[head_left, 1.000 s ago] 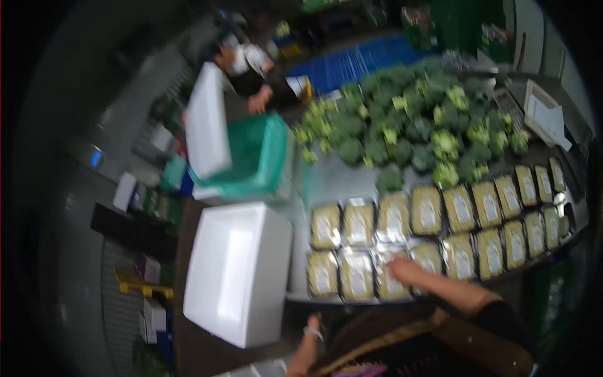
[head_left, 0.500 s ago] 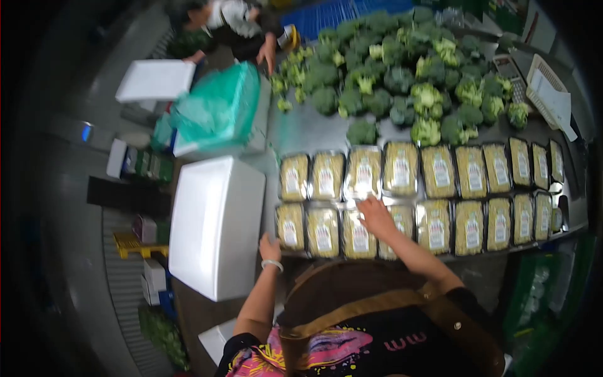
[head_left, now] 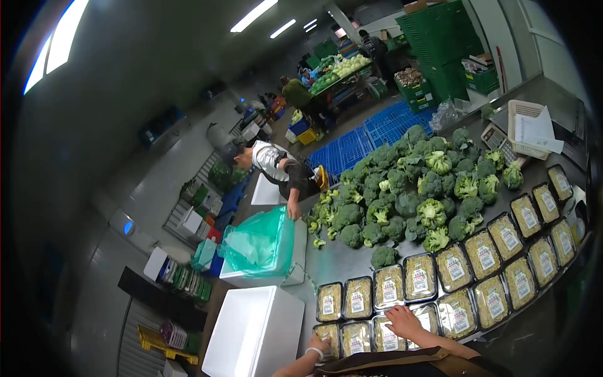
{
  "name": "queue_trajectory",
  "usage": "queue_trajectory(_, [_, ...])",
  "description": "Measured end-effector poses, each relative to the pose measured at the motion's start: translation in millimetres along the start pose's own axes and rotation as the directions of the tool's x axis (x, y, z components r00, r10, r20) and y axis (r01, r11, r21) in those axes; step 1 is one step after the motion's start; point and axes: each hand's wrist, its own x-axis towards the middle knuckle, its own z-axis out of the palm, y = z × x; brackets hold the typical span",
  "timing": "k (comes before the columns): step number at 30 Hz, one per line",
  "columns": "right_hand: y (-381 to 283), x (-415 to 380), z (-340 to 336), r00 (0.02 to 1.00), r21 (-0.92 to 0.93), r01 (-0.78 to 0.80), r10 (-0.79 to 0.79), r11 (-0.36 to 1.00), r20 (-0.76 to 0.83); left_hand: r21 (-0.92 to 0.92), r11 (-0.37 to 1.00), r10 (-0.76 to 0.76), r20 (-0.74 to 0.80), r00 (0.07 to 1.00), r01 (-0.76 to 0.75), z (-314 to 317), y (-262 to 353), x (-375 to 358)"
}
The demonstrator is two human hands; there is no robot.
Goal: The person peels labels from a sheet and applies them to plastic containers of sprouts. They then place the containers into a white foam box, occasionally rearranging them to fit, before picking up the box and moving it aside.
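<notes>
Two rows of black food trays with clear tops and white labels, filled with fine yellowish pieces, line the near edge of the steel table. My right hand (head_left: 403, 322) lies over the front row with its fingers apart, its fingertips near the gap between the rows. Beneath and beside it are a front-row tray (head_left: 388, 334) and a back-row tray (head_left: 389, 286). At the left end of the front row, my left hand (head_left: 319, 344) is against the end tray (head_left: 329, 333), fingers loosely bent along its side and not closed round it.
A heap of broccoli (head_left: 408, 191) covers the table's far part. Left of the table stand a white foam box (head_left: 251, 330) and another with a green plastic liner (head_left: 260, 242), touched by a co-worker (head_left: 276, 163). A cream basket (head_left: 527, 129) with paper sits at the right.
The view has tilted up, showing more of the room. My left hand has moved from the table edge to the end tray. The co-worker's hand is now at the green liner.
</notes>
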Motion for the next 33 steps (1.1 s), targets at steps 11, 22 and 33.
queue_trajectory(11, [84.2,54.9,-185.3,0.980,0.336,-0.185,0.197,0.924,-0.002,-0.038,0.952,0.282,-0.278,0.918,-0.304,13.0,-57.4,76.6])
queue_trajectory(22, [-84.8,58.5,-489.8,0.338,0.366,0.929,-0.519,0.051,-0.785,-0.016,0.896,0.428,-0.235,0.873,-0.444,41.8,-91.4,52.7])
queue_trajectory(33, [35.9,104.7,-205.7,0.749,0.888,-0.136,0.541,-0.439,0.382,-0.199,0.933,0.282,-0.112,0.953,-0.299,49.1,-106.7,52.7])
